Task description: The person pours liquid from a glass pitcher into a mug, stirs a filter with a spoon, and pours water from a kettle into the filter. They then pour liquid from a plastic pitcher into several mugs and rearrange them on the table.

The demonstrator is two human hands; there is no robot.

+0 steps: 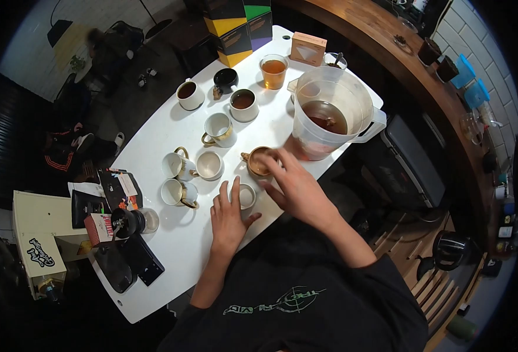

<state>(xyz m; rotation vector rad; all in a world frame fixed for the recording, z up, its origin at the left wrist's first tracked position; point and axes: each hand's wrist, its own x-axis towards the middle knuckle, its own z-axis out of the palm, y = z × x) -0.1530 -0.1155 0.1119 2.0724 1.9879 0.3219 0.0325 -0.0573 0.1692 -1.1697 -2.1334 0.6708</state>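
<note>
My left hand [228, 216] has its fingers spread, just left of a small white cup [246, 196]; whether it touches the cup is unclear. My right hand [294, 186] is over the right side of a brown cup [257, 159], its fingers apart and slightly blurred. Left of the hands are a round cream cup [209, 165] and white mugs with gold handles [178, 192]. Another gold-handled mug [219, 130] stands farther back. Behind it are two white mugs of dark liquid [244, 105] and a black cup [226, 78].
A large plastic pitcher [333, 117] with brown liquid stands at the right of the white table [147, 138]. Farther back are a cup of amber drink [273, 71] and a small box [308, 48]. A phone [143, 259] and a grinder [125, 223] lie left. A person sits in the far background.
</note>
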